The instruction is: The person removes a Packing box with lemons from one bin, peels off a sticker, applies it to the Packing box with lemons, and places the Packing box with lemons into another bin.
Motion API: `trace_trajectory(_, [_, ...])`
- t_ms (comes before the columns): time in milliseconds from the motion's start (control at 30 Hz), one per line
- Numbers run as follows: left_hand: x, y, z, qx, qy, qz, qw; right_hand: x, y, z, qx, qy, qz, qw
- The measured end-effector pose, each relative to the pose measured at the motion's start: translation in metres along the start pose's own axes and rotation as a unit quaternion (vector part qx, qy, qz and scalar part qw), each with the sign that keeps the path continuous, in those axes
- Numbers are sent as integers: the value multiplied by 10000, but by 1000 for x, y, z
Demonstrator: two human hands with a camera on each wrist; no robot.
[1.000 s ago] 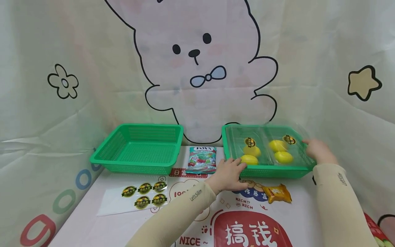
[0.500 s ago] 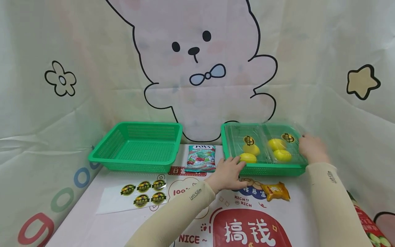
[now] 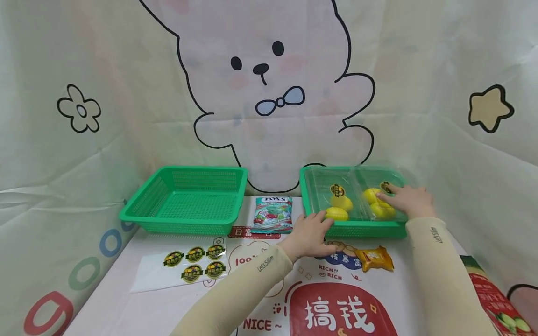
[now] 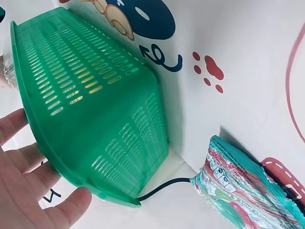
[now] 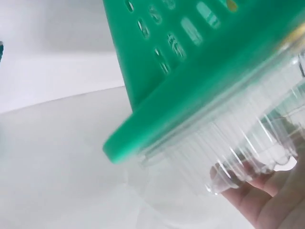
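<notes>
On the right side of the table, a green basket (image 3: 365, 229) holds two clear plastic boxes, each with yellow lemons inside and a round black-and-gold sticker on top. My left hand (image 3: 308, 237) is at the basket's front left corner, fingers spread along the rim (image 4: 40, 143) in the left wrist view. Over the right-hand clear box (image 3: 367, 176) lies my right hand (image 3: 409, 201), fingers extended across its lid beside the sticker (image 3: 385, 187) and the lemons (image 3: 382, 211). The right wrist view shows its fingers (image 5: 245, 198) close to the box's ribbed clear wall.
A second green basket (image 3: 197, 205) with nothing in it stands at the left. Between the baskets lies a FOX'S candy bag (image 3: 272, 215). A sticker sheet (image 3: 159, 275) is at the front left, an orange-wrapped snack (image 3: 375, 259) before the right basket, and a red package (image 3: 493, 298) at the far right.
My right hand has moved left from the basket's right edge onto the right-hand clear box, its fingers now spread over the lid. My left hand has stayed at the front left corner.
</notes>
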State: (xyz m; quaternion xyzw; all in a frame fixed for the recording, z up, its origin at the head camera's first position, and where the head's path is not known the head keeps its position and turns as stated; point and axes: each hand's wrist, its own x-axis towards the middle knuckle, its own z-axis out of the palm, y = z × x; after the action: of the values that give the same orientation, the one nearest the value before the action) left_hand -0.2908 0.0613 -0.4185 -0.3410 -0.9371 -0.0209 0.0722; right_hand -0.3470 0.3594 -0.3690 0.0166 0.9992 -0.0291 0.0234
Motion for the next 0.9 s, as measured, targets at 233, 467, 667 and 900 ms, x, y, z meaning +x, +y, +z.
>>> trace_trajectory(233, [-1,1,-1,45,26,-5,10000,0,-1,6,-184,78,-25,9998])
trace_trajectory(467, [-2,1,-2,-6,21,-32,10000,-2,-5,5,-117,114,10,9999])
trace_trajectory(667, [-4,1,-2,52,2,15,10000,-5,-8,5,21,96,81,9999])
trace_trajectory(900, [-7,-1,-2,50,185,114,9998,-5,-2,4,217,42,41,9997])
